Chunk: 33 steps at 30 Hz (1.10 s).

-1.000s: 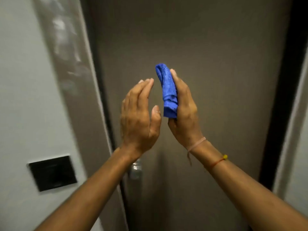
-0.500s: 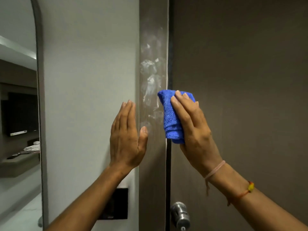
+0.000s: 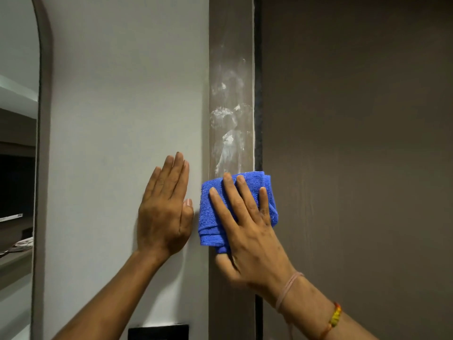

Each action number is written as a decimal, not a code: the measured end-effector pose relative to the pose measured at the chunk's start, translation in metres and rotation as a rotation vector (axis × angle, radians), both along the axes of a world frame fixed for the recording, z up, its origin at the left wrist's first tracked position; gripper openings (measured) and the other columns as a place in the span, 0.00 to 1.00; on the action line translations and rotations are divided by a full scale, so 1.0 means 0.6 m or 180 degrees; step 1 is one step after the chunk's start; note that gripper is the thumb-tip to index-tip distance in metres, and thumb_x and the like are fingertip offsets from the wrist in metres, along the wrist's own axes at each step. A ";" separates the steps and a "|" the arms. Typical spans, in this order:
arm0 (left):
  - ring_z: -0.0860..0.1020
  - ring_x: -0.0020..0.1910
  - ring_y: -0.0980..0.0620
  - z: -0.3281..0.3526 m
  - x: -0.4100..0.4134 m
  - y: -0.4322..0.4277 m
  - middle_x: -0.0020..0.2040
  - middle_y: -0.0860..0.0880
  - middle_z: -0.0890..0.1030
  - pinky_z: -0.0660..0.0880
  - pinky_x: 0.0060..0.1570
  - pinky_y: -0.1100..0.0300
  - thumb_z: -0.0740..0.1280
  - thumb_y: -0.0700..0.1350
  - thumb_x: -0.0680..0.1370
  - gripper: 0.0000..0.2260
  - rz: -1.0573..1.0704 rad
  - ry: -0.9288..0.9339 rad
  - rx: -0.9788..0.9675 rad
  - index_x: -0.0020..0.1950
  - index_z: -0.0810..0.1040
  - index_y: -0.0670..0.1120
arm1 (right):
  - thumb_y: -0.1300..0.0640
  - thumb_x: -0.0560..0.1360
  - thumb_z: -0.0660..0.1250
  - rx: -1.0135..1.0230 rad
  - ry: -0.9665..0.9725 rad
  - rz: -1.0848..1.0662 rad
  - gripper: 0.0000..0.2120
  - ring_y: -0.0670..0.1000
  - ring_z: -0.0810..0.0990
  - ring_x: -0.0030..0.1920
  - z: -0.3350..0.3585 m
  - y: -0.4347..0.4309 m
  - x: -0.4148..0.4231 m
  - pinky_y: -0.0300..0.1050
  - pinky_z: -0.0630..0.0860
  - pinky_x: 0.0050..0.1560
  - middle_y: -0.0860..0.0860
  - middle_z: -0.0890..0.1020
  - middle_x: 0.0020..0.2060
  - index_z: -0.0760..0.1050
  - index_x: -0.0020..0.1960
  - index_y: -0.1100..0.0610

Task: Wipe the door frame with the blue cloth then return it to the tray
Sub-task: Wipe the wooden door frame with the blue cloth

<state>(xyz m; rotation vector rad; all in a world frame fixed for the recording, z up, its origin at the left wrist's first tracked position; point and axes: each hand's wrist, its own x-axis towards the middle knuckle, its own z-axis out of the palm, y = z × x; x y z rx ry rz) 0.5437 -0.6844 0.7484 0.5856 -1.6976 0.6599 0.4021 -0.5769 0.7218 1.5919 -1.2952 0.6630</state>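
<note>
The blue cloth (image 3: 236, 209) is folded into a soft pad and pressed flat against the door frame (image 3: 230, 69), just below a patch of white smears. The right hand (image 3: 247, 229) holds it there, fingers (image 3: 228, 192) spread across it. Light and limp, it looks best handled bunched under the palm. The left hand (image 3: 164, 212) lies flat on the wall (image 3: 122, 94), fingers together. No tray is in view.

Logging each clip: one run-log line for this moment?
wiping | right hand presses folded blue cloth on smudged brown door frame | left hand flat on white wall
</note>
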 end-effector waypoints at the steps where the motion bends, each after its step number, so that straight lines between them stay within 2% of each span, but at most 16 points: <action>1: 0.58 0.75 0.45 0.000 0.000 0.001 0.74 0.42 0.59 0.52 0.75 0.53 0.51 0.44 0.74 0.27 -0.0030 -0.0005 0.0003 0.73 0.61 0.36 | 0.44 0.67 0.59 0.0028 -0.0080 0.0000 0.43 0.58 0.43 0.76 -0.002 -0.001 0.002 0.63 0.38 0.73 0.56 0.48 0.77 0.46 0.76 0.55; 4: 0.58 0.75 0.46 -0.003 0.004 -0.001 0.74 0.42 0.60 0.53 0.75 0.52 0.51 0.45 0.73 0.28 -0.0164 0.0002 0.0042 0.73 0.62 0.37 | 0.32 0.71 0.47 -0.0051 -0.0322 -0.0176 0.41 0.58 0.40 0.76 -0.010 -0.010 0.015 0.66 0.38 0.72 0.56 0.47 0.77 0.45 0.77 0.54; 6: 0.58 0.75 0.46 -0.005 0.007 -0.004 0.74 0.42 0.61 0.53 0.75 0.52 0.51 0.46 0.73 0.28 -0.0289 0.0027 0.0044 0.73 0.62 0.38 | 0.27 0.71 0.41 -0.0257 -0.0665 -0.0255 0.41 0.60 0.41 0.76 -0.014 -0.022 0.027 0.68 0.38 0.71 0.56 0.48 0.77 0.47 0.76 0.50; 8: 0.58 0.75 0.47 -0.006 0.009 -0.006 0.74 0.43 0.62 0.53 0.75 0.52 0.51 0.46 0.73 0.28 -0.0343 0.0056 0.0014 0.72 0.63 0.38 | 0.28 0.72 0.42 -0.0498 -0.0887 -0.0370 0.38 0.62 0.44 0.75 -0.016 -0.037 0.038 0.71 0.43 0.71 0.57 0.51 0.76 0.50 0.76 0.48; 11: 0.59 0.75 0.46 -0.007 0.006 -0.010 0.74 0.43 0.63 0.54 0.75 0.52 0.51 0.46 0.74 0.27 -0.0307 0.0113 -0.0040 0.72 0.64 0.39 | 0.33 0.74 0.51 -0.0790 -0.0823 -0.0518 0.34 0.64 0.49 0.74 -0.014 -0.054 0.040 0.72 0.51 0.68 0.58 0.56 0.75 0.53 0.75 0.48; 18: 0.60 0.74 0.44 -0.009 0.000 -0.011 0.74 0.41 0.63 0.57 0.73 0.49 0.51 0.46 0.75 0.26 -0.0023 0.0081 -0.0054 0.72 0.63 0.38 | 0.37 0.76 0.51 -0.1029 -0.0894 -0.0520 0.31 0.65 0.45 0.75 0.075 -0.069 0.044 0.68 0.42 0.71 0.58 0.52 0.76 0.50 0.76 0.48; 24: 0.60 0.74 0.43 -0.010 -0.003 -0.011 0.73 0.41 0.63 0.60 0.72 0.49 0.50 0.46 0.76 0.26 0.0208 0.0098 -0.0074 0.72 0.62 0.39 | 0.37 0.77 0.50 -0.1109 -0.0814 -0.0558 0.31 0.65 0.45 0.75 0.177 -0.076 0.040 0.69 0.41 0.70 0.58 0.51 0.76 0.49 0.76 0.48; 29: 0.59 0.75 0.44 -0.012 -0.004 -0.016 0.74 0.42 0.62 0.58 0.73 0.50 0.51 0.47 0.75 0.26 0.0142 0.0103 -0.0084 0.73 0.61 0.40 | 0.39 0.77 0.51 -0.1189 -0.0817 -0.0496 0.31 0.65 0.44 0.75 0.255 -0.081 0.042 0.70 0.42 0.70 0.58 0.50 0.77 0.48 0.76 0.47; 33: 0.60 0.74 0.44 -0.011 -0.004 -0.016 0.74 0.42 0.62 0.57 0.73 0.50 0.52 0.46 0.75 0.26 0.0127 0.0089 -0.0103 0.73 0.61 0.40 | 0.40 0.77 0.52 -0.1276 -0.0874 -0.0418 0.30 0.64 0.44 0.75 0.237 -0.084 0.044 0.67 0.41 0.71 0.57 0.50 0.77 0.48 0.76 0.48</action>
